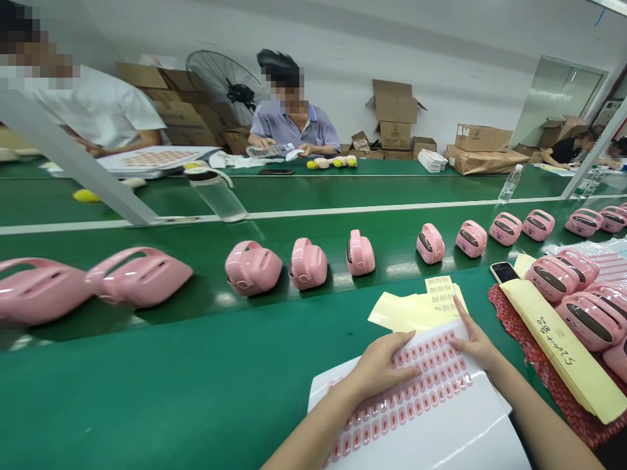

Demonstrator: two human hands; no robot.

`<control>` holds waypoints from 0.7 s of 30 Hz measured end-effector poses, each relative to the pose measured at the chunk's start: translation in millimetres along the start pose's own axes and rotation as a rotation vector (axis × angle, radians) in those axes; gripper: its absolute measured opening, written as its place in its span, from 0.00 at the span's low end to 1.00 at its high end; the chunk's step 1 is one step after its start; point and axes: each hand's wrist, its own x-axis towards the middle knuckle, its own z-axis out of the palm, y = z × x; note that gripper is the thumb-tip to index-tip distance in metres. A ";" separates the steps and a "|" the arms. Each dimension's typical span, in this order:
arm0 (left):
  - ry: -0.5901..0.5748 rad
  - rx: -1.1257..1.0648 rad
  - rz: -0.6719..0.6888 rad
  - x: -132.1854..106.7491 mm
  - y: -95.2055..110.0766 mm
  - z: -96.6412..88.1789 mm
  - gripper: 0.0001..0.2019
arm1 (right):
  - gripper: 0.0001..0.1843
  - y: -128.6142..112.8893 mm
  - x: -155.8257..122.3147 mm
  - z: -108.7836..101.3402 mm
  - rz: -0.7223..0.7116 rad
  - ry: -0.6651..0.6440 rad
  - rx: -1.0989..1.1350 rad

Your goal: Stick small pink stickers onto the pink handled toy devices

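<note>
A white sticker sheet (482,427) with rows of small pink oval stickers tilts over the near edge of the green bench. My left hand (375,369) grips its upper edge, the thumb lying across the stickers. At the sheet's upper right corner, my right hand (475,339) holds it with the thumb on top and the index finger stretched out. Just beyond are pale yellow backing sheets (401,310), and a small piece with grey printed labels (441,294) lies on them near my right fingertip.
Pink handled devices (308,264) stand in a row along the green belt (206,281). At right are more devices (590,320), folded yellow paper (563,346) on red bubble wrap (509,320), and a phone (503,272). A clear jar (218,196) and co-workers (294,121) are across the belt.
</note>
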 end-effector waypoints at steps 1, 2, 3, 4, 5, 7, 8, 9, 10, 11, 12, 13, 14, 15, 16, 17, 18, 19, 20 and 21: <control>0.010 0.025 -0.017 -1.0 4.4 1.2 0.35 | 0.50 -0.4 -0.3 1.1 -0.006 0.007 -0.014; 0.025 0.053 -0.037 -1.9 9.1 3.3 0.37 | 0.49 -0.7 -0.5 2.1 -0.013 0.013 -0.027; 0.042 0.080 -0.058 -2.8 13.6 6.0 0.38 | 0.48 -0.9 -0.4 2.8 -0.022 0.020 -0.041; 0.057 0.104 -0.076 -3.6 17.4 9.0 0.39 | 0.47 -0.9 -0.2 3.3 -0.031 0.028 -0.056; 0.066 0.123 -0.088 -4.6 20.1 11.7 0.39 | 0.46 -0.7 0.0 3.4 -0.042 0.039 -0.074; 0.067 0.146 -0.086 -7.5 20.8 15.1 0.38 | 0.43 0.0 0.1 3.0 -0.057 0.072 -0.109; 0.065 0.154 -0.080 -9.6 18.6 15.2 0.38 | 0.43 0.1 -0.2 2.7 -0.063 0.094 -0.118; 0.064 0.160 -0.078 -12.1 15.0 14.2 0.38 | 0.42 0.0 -0.5 2.5 -0.068 0.117 -0.120; 0.066 0.164 -0.082 -15.0 10.3 12.3 0.38 | 0.42 -0.4 -1.1 2.6 -0.074 0.139 -0.119; 0.070 0.167 -0.091 -18.3 4.9 9.7 0.38 | 0.42 -1.4 -1.7 3.2 -0.082 0.160 -0.115; 0.075 0.167 -0.104 -21.7 -0.5 7.0 0.39 | 0.43 -2.9 -2.5 4.4 -0.089 0.175 -0.114; 0.079 0.164 -0.116 -25.0 -5.7 4.3 0.39 | 0.43 -4.7 -3.3 6.1 -0.093 0.184 -0.117; 0.079 0.156 -0.123 -28.1 -10.3 1.9 0.40 | 0.44 -6.9 -4.1 8.3 -0.093 0.188 -0.121; 0.078 0.145 -0.125 -30.7 -14.3 0.0 0.40 | 0.45 -9.1 -4.9 10.7 -0.092 0.190 -0.123; 0.074 0.131 -0.123 -32.9 -17.5 -1.5 0.40 | 0.46 -11.1 -5.7 13.2 -0.089 0.191 -0.122; 0.066 0.112 -0.118 -34.5 -20.1 -2.5 0.39 | 0.47 -12.7 -6.5 15.5 -0.080 0.182 -0.119; 0.054 0.090 -0.111 -35.7 -22.3 -3.2 0.39 | 0.48 -13.7 -7.2 17.4 -0.070 0.170 -0.115; 0.038 0.065 -0.104 -36.6 -24.1 -3.7 0.38 | 0.48 -14.1 -7.8 18.9 -0.061 0.160 -0.114; 0.023 0.037 -0.096 -37.4 -25.8 -4.0 0.38 | 0.48 -13.8 -8.3 19.9 -0.056 0.155 -0.117; 0.010 0.010 -0.090 -38.3 -27.5 -4.5 0.39 | 0.47 -13.2 -8.6 20.4 -0.056 0.157 -0.125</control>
